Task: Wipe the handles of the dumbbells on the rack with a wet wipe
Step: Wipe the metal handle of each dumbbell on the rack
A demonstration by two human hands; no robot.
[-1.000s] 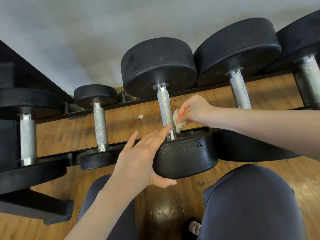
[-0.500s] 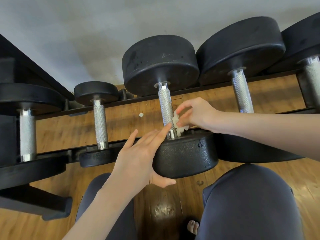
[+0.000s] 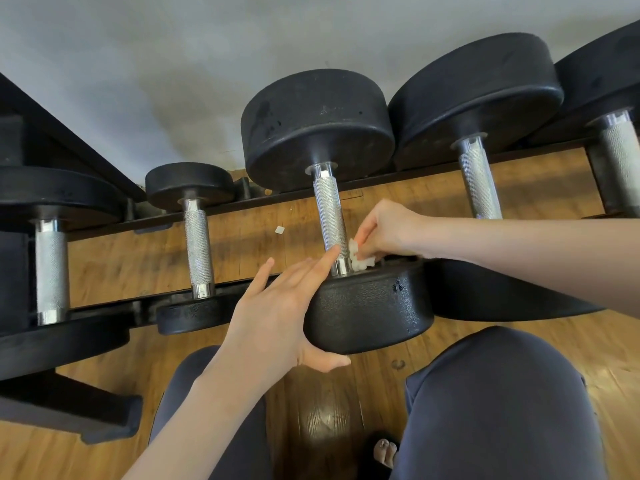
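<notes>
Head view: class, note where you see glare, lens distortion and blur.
Head view: glare patch on the wood floor between the knees; wide-angle bending curves the rack rail and outer dumbbells; the wet wipe in the right hand looks soft; left hand fairly sharp.

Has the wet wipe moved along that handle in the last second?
Yes. The wet wipe slid down the handle toward the near weight head.

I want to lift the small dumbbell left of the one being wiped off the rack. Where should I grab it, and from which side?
Grip the knurled handle of the small dumbbell at its middle, coming from above. The bar spans open space between the two rack rails, so fingers can likely wrap right around it. The round end weights look too wide and smooth for one hand.
</notes>
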